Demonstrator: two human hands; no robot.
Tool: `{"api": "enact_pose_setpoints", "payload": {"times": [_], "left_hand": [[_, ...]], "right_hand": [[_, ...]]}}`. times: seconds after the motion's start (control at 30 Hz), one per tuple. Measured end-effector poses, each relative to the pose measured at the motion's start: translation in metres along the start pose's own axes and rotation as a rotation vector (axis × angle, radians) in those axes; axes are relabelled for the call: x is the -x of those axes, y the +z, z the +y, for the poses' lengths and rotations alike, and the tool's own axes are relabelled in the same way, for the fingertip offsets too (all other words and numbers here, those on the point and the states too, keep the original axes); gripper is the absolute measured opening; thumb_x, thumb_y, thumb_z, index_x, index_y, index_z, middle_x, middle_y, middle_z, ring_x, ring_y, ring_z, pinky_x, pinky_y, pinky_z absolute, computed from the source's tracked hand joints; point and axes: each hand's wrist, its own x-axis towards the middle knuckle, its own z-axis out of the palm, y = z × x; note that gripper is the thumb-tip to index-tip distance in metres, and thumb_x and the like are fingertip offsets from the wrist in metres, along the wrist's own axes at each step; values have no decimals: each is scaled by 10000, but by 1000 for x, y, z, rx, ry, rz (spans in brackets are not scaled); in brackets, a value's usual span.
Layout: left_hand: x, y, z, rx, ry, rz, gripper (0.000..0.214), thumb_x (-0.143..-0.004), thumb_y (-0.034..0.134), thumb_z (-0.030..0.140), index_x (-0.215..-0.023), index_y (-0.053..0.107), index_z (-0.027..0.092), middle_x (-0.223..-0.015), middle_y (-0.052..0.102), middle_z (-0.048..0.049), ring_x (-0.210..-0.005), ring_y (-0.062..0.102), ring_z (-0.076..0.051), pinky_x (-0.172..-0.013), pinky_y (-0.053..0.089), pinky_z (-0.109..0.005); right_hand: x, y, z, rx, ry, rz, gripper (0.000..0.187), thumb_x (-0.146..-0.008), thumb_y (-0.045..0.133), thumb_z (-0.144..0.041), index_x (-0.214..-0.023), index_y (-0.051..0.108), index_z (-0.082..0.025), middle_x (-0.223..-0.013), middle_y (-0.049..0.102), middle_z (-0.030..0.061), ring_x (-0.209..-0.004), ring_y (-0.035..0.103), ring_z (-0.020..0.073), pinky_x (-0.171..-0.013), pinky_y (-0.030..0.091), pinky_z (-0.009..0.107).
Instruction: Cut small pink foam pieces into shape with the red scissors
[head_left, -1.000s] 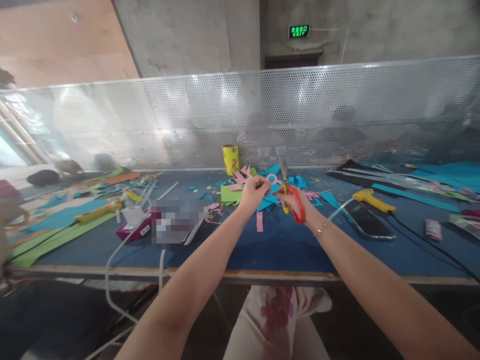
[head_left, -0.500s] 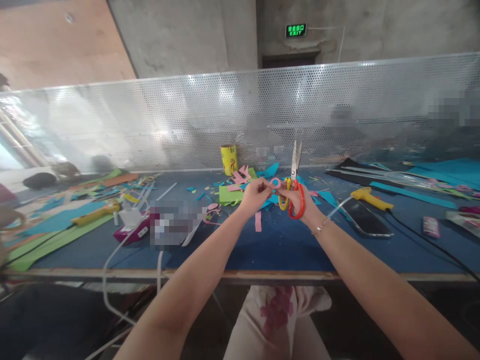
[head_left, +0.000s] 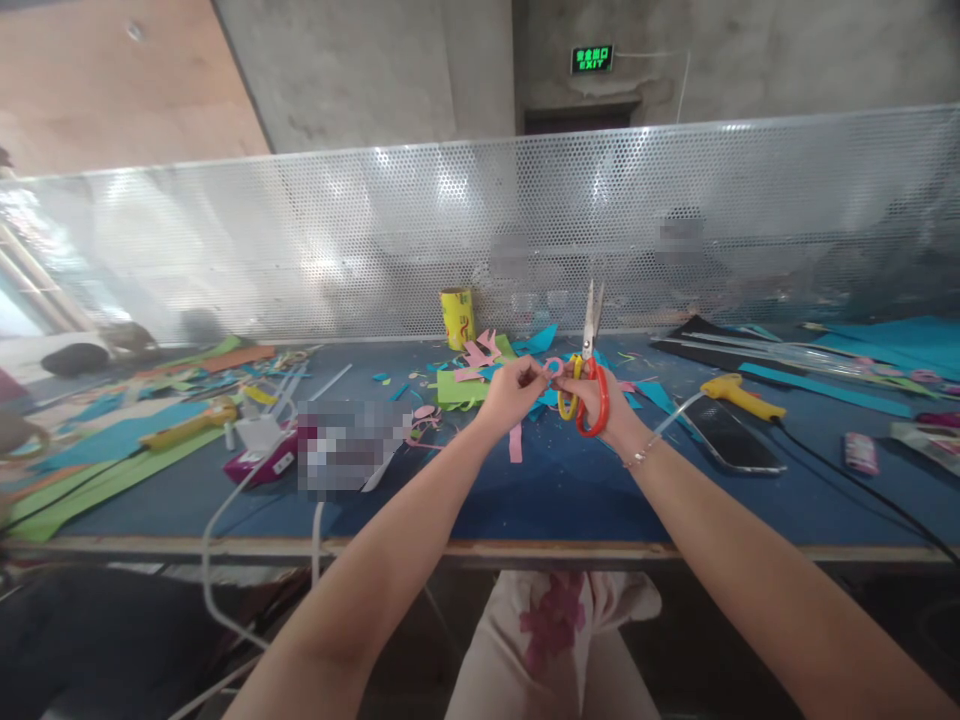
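Observation:
My left hand (head_left: 512, 394) is closed in a pinch on a small curled pink paper strip (head_left: 554, 360), shaped like a ring. On its other side, my right hand (head_left: 615, 410) touches the strip with its fingertips. That same hand also holds scissors (head_left: 588, 349) with red and yellow handles, their blades pointing up and slightly parted. Below the hands, a pink paper strip (head_left: 516, 444) lies on the blue table (head_left: 555, 510). Blue, green and pink paper scraps are spread behind and under the hands.
A yellow can (head_left: 457, 318) stands by the perforated metal screen (head_left: 375, 240). To the right lie a yellow glue gun (head_left: 744, 396) with a black cord and a phone (head_left: 739, 437). On the left are another glue gun (head_left: 187, 424), a magenta box (head_left: 259, 462) and coloured paper sheets.
The pink ring has turned slightly between my fingers, and my left fingertips have edged a little to the right. The scissors stay nearly in place.

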Motion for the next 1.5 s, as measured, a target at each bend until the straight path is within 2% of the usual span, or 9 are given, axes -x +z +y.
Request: {"api": "enact_pose_setpoints", "payload": {"times": [0.37,0.63,0.77,0.87,0.97,1.07,1.33,1.43,1.5], "left_hand": [[-1,1,4,168,-100,-14,238,-754,567,340,-623,460,173,-497,508,34,-463,484,-75,-488,392,-213],[-4,1,3,213,-158,6,244,-748,575,328,-613,435,181,-509,512,30,-467,484,-81,-492,398,-221],[-5,-4,-2,-9,-109,16,206,-785,519,313,-637,447,189,-537,518,11,-536,509,-121,-568,420,-265],[-5,-17,-4,-403,-124,132,108,-806,471,269,-753,527,193,-749,586,-61,-802,546,-212,-750,423,-371],[-4,-34,-7,-752,-297,227,198,-799,446,218,-947,575,196,-1060,543,-156,-1090,417,-347,-882,321,-522],[-4,-49,-13,-933,-498,204,263,-768,439,163,-972,605,181,-1136,493,-204,-1139,343,-415,-864,259,-619],[-9,-72,-20,-831,-804,126,319,-728,470,162,-1010,612,201,-1246,448,-225,-1191,313,-456,-782,295,-667],[-9,-72,-19,-840,-719,159,285,-746,458,174,-990,604,181,-1218,472,-231,-1186,336,-447,-792,317,-643],[-11,-65,-20,-850,-552,198,195,-752,484,203,-904,603,170,-1138,528,-214,-1147,397,-415,-827,330,-606]], "right_hand": [[-13,-6,16,-30,-32,46,280,-501,714,-165,-699,517,-192,-570,512,-51,-508,489,95,-493,382,250],[-4,-2,3,-26,-20,49,308,-472,757,-211,-654,510,-181,-573,531,-50,-522,522,92,-534,417,252],[-3,-2,3,-27,2,34,326,-489,759,-274,-707,534,-184,-626,575,-27,-579,586,125,-560,456,270],[-6,-4,8,17,8,77,343,-483,766,-292,-709,529,-188,-646,606,4,-621,619,165,-545,465,281],[-7,-6,11,29,35,98,342,-485,762,-290,-707,523,-187,-610,603,6,-607,621,177,-520,466,278],[-4,-6,9,0,67,22,319,-504,749,-285,-705,520,-192,-594,588,-14,-585,609,159,-527,472,274],[1,-4,4,25,108,22,316,-495,751,-226,-714,528,-181,-600,592,-22,-577,597,129,-528,450,240],[-1,-6,7,34,101,16,313,-505,746,-244,-723,531,-180,-607,594,-20,-578,601,134,-542,461,253],[-3,-7,9,50,89,-2,303,-517,736,-261,-724,529,-182,-603,589,-18,-583,602,146,-548,467,268]]}}
